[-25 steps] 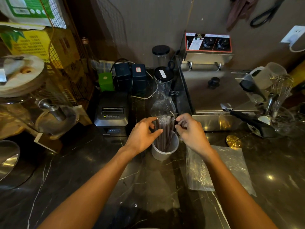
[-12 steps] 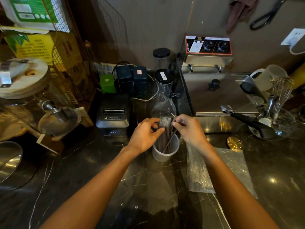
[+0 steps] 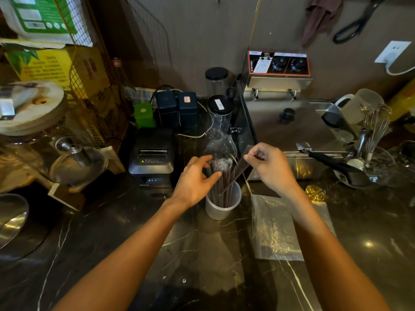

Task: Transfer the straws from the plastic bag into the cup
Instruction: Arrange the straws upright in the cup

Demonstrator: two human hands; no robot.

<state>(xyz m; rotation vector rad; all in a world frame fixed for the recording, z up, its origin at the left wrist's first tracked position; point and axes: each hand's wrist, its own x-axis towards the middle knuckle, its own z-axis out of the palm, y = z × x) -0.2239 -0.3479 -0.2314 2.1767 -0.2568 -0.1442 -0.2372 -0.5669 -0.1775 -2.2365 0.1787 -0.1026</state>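
A white cup (image 3: 221, 207) stands on the dark marble counter, centre of view, filled with a bundle of dark straws (image 3: 221, 178) that stand upright. My left hand (image 3: 195, 179) is at the left side of the bundle, fingers and thumb loosely spread against the straws. My right hand (image 3: 269, 167) pinches the top ends of a few straws that lean out to the right, their lower ends inside the cup. The clear plastic bag (image 3: 276, 227) lies flat on the counter right of the cup, under my right forearm.
A glass carafe (image 3: 221, 135) with a black lid stands just behind the cup. A black receipt printer (image 3: 152, 157) sits to the left, a steel fryer (image 3: 292, 131) to the right. Utensils and a whisk (image 3: 377, 126) crowd the far right. A metal bowl (image 3: 11, 218) is at the left edge.
My right hand has lifted up and to the right, tilting a few straws away from the bundle. My left hand has loosened its hold on the bundle.
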